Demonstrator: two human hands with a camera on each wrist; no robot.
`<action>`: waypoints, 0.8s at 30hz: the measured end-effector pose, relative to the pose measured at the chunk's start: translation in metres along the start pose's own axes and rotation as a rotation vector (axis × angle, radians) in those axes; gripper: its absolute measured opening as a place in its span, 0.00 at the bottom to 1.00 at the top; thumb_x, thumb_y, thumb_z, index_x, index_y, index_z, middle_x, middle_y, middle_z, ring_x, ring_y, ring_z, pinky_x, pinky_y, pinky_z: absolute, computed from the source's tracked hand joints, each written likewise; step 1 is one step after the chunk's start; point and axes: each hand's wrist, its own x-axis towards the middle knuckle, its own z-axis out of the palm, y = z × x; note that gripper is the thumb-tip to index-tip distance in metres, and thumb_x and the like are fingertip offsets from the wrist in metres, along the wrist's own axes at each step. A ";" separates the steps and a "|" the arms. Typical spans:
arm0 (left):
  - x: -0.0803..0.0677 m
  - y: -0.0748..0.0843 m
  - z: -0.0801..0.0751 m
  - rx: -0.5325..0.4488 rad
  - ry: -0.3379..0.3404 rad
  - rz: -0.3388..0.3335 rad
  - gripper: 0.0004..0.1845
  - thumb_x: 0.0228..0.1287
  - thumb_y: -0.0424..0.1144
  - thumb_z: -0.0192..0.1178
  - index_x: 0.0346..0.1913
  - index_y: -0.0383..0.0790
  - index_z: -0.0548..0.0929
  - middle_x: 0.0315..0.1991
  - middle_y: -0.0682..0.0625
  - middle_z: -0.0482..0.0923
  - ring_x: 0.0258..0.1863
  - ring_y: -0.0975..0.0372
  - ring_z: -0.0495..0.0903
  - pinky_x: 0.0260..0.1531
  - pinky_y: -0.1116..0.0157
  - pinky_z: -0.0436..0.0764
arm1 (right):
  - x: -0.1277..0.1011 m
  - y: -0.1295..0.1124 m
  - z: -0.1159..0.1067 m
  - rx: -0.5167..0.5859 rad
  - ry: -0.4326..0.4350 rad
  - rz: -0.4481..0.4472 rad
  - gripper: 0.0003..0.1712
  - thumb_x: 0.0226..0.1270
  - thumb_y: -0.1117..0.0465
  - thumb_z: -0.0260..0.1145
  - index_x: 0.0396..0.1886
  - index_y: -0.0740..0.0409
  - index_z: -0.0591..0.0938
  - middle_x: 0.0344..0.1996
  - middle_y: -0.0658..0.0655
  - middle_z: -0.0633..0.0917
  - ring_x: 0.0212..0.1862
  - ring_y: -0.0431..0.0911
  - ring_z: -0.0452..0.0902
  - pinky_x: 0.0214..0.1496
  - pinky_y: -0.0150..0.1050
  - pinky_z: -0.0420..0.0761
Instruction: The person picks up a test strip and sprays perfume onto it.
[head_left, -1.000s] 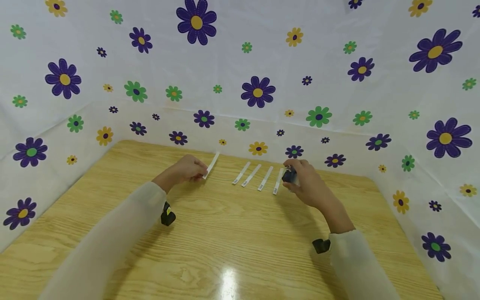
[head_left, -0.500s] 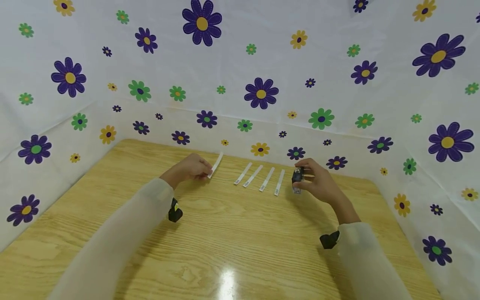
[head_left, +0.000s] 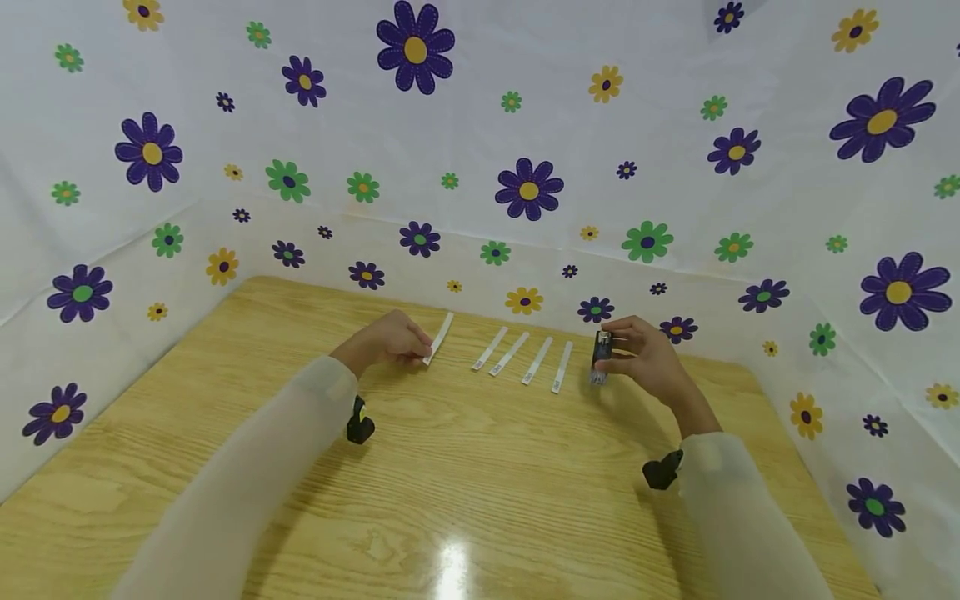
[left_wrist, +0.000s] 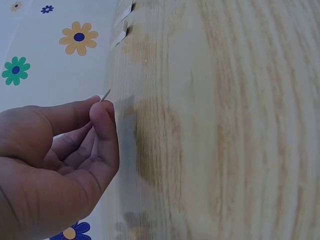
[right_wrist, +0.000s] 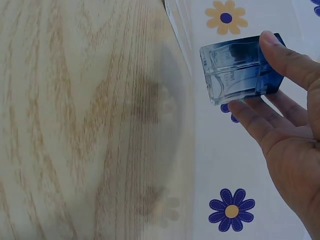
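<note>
Two hands busy — left hand [head_left: 386,340] pinches a paper strip [head_left: 438,337], right hand [head_left: 645,358] grips a glass bottle [right_wrist: 240,67]

Print on paper strips [head_left: 527,358] too small to read.

Light wooden table [head_left: 465,467] with visible grain; four narrow white paper strips [head_left: 522,357] lie side by side near its far edge.
</note>
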 end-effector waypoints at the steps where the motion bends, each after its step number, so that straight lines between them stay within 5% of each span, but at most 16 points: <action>1: 0.000 0.000 0.001 -0.001 0.000 -0.006 0.11 0.70 0.27 0.63 0.53 0.26 0.83 0.37 0.40 0.83 0.27 0.60 0.79 0.31 0.69 0.83 | 0.001 0.002 0.000 0.005 0.003 0.003 0.33 0.60 0.71 0.76 0.65 0.61 0.75 0.68 0.67 0.74 0.69 0.63 0.71 0.57 0.43 0.83; 13: 0.002 -0.008 0.006 -0.033 0.014 -0.044 0.11 0.69 0.25 0.63 0.52 0.26 0.83 0.34 0.43 0.81 0.26 0.61 0.78 0.29 0.70 0.82 | 0.003 0.012 0.000 0.086 0.028 0.057 0.35 0.63 0.70 0.75 0.68 0.62 0.71 0.73 0.68 0.68 0.73 0.63 0.66 0.62 0.45 0.79; 24: 0.005 -0.007 0.008 0.000 0.048 -0.035 0.08 0.67 0.24 0.65 0.47 0.27 0.84 0.32 0.42 0.84 0.23 0.62 0.79 0.26 0.69 0.83 | 0.004 0.020 0.003 0.115 0.045 0.106 0.37 0.61 0.70 0.76 0.68 0.61 0.70 0.74 0.68 0.66 0.75 0.64 0.62 0.72 0.60 0.65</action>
